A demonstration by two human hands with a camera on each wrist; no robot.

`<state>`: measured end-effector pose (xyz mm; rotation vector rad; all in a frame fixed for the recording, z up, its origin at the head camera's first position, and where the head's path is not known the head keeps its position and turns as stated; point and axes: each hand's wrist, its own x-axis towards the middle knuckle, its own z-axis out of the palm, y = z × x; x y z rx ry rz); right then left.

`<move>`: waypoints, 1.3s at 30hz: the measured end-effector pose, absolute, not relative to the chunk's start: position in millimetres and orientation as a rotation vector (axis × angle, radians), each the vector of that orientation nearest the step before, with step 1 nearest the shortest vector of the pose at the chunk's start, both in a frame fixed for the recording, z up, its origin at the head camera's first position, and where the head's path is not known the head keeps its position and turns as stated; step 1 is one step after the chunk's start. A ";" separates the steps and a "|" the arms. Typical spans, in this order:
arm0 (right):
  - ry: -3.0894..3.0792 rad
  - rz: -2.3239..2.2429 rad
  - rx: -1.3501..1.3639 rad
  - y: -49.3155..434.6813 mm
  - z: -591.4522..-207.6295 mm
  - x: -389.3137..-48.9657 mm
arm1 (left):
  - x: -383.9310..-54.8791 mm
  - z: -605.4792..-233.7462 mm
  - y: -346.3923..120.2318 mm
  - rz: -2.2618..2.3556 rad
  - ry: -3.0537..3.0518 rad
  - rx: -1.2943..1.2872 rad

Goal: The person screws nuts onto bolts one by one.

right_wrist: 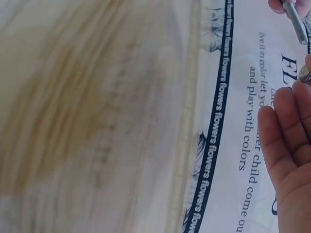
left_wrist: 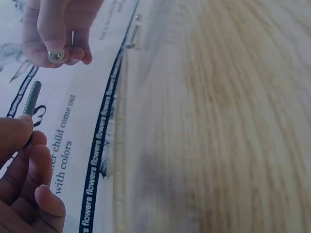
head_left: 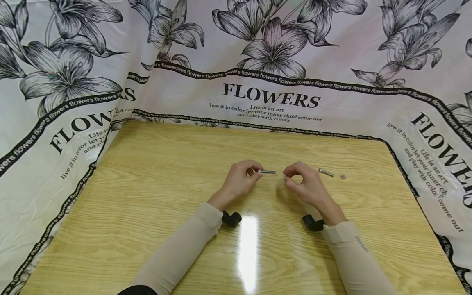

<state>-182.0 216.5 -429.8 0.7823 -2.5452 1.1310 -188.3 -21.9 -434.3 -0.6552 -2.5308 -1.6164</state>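
Observation:
Between thumb and fingers, my left hand pinches a metal bolt near its head, with the shank pointing right. In the left wrist view the threaded end of that bolt shows above the thumb. My right hand pinches a small hex nut at its fingertips, its hole turned toward the bolt. A short gap separates nut and bolt tip. In the right wrist view the nut is partly cut off by the frame edge.
Right of my right hand, a second bolt lies on the wooden table, with another nut beside it. A flower-printed cloth hangs behind the table and along both sides. Black wrist mounts sit at both cuffs.

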 end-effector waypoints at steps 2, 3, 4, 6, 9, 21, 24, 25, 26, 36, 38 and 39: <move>-2.534 1.148 0.778 212.8 -429.7 -182.9 | -188.6 -434.0 -24.5 -1.625 -2.517 -0.648; -2.530 1.162 0.776 210.9 -429.4 -183.5 | -188.7 -434.0 -25.9 -1.630 -2.511 -0.643; -2.529 1.172 0.772 209.2 -429.1 -183.9 | -188.9 -434.2 -27.2 -1.633 -2.506 -0.636; -2.522 1.198 0.767 205.7 -428.0 -184.5 | -189.2 -434.6 -29.7 -1.633 -2.501 -0.626; -2.512 1.228 0.766 200.6 -426.9 -185.8 | -189.2 -434.8 -33.2 -1.637 -2.498 -0.615; -2.441 1.326 0.790 173.7 -403.6 -175.0 | -186.4 -432.3 -41.6 -1.641 -2.491 -0.599; -2.428 1.370 0.806 167.4 -394.5 -171.5 | -186.2 -432.8 -43.0 -1.649 -2.476 -0.593; -2.425 1.383 0.807 166.1 -393.5 -171.7 | -186.3 -433.0 -43.4 -1.649 -2.471 -0.592; -2.422 1.393 0.808 164.6 -392.1 -171.5 | -186.3 -433.2 -43.8 -1.646 -2.466 -0.593; -2.376 1.531 0.802 155.5 -395.5 -175.2 | -184.5 -432.1 -49.2 -1.662 -2.430 -0.558; -2.365 1.559 0.810 153.3 -395.9 -175.5 | -184.1 -431.6 -50.3 -1.667 -2.426 -0.559; -2.360 1.571 0.814 152.4 -396.1 -175.5 | -183.7 -431.4 -50.7 -1.668 -2.427 -0.559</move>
